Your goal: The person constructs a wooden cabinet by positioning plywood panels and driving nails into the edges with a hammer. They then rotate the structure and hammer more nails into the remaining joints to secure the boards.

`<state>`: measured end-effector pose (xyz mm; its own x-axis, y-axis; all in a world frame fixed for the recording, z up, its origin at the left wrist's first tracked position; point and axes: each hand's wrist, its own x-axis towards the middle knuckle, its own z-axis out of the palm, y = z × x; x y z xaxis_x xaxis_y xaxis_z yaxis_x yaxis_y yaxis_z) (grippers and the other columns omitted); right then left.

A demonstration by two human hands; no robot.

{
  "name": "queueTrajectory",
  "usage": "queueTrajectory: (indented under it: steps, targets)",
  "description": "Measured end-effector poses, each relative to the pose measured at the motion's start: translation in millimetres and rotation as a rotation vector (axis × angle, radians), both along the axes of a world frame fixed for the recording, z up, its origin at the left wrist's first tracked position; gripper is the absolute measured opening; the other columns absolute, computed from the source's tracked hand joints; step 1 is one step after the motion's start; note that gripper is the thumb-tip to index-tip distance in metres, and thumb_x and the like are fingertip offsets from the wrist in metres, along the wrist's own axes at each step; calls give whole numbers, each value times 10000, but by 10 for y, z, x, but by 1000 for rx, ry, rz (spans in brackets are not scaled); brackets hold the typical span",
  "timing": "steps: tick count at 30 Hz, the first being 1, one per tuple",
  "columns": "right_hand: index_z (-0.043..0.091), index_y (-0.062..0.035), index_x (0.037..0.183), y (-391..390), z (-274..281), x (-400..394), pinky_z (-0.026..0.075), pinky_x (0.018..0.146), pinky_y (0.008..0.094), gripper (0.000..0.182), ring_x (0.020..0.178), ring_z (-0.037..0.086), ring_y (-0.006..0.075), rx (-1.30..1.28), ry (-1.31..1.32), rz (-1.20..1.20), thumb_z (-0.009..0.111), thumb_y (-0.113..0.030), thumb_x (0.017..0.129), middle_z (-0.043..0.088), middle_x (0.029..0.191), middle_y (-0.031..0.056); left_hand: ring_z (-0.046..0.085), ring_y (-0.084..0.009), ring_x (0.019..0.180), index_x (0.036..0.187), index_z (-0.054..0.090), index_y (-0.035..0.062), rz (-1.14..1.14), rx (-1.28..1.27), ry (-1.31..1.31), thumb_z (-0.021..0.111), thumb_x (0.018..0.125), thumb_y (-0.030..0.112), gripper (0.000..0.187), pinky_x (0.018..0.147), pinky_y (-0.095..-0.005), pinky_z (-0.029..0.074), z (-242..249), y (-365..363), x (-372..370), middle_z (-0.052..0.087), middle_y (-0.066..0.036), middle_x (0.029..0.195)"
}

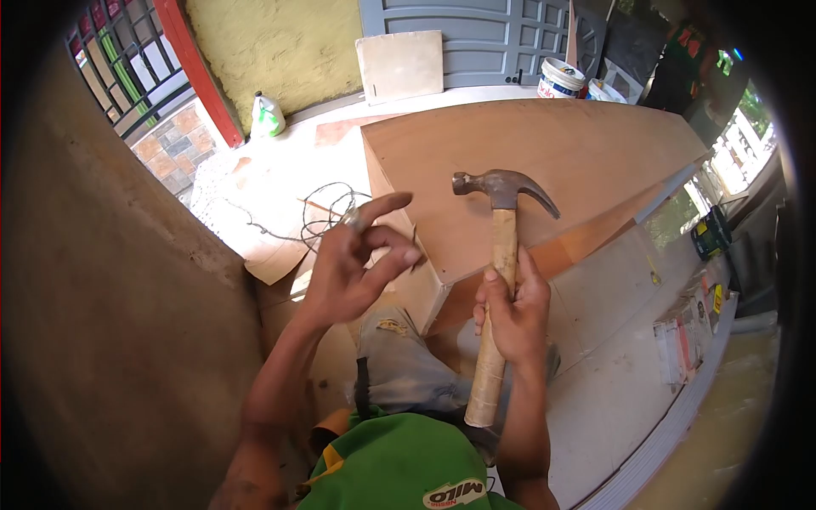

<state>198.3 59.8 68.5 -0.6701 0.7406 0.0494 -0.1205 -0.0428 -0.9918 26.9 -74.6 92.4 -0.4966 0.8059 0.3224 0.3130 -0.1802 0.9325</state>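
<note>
- Right hand (516,316) was wrapped snugly round a claw hammer (503,246), roughly mid-handle, with the butt end poking out below the fist.
- Hammer was up in front of the plywood box (544,144), head on top, striking face toward the box's left end, claw the other way.
- Left hand (344,268) hung by the box's near left corner, fingers half curled, index stretched away from the thumb. Maybe something thin at the fingertips, but I couldn't tell if it had hold of anything.
- Dark wire (313,219) lay in loops left of the box.
- Imo mid-handle was fine for control; sliding lower would've given more swing. I'd have kept those left fingers well clear of the striking face.
</note>
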Motion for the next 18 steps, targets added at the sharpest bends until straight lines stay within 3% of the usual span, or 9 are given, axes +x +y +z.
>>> queueTrajectory:
  steps: [3,4,8,11,18]
  targets:
    - [436,-10,1368,33,-8,18,450,435,239,423,480,506,77,15,6,14,563,-89,972,513,669,14,646,-121,792,1316,514,-39,16,61,92,675,905,67,454,769,-280,510,-127,378,-174,703,-78,805]
    - [436,-10,1368,38,-18,34,450,435,239,423,480,506,77,12,10,3,563,-89,972,513,669,14,649,-119,805,1218,594,-43,29,110,69,664,919,70,327,785,-286,509,-173,428,-190,715,-78,831]
    - [438,-5,1367,57,-64,24,452,437,239,430,480,511,77,62,13,16,573,-117,975,527,676,13,673,-137,859,1137,640,-44,10,182,68,661,923,56,237,796,-283,524,-221,454,-266,724,-116,903]
    - [437,-1,1366,41,-91,9,449,431,240,436,475,512,77,81,12,9,578,-132,975,528,671,10,687,-161,915,1101,650,-49,43,186,-80,647,927,33,192,808,-296,542,-253,401,-256,719,-119,926]
    - [444,5,1348,38,-91,13,444,425,240,417,469,510,78,73,5,6,574,-134,977,522,658,10,689,-189,979,1158,652,-43,-82,277,-1,648,920,14,245,860,-313,549,-350,377,-417,719,-130,983]
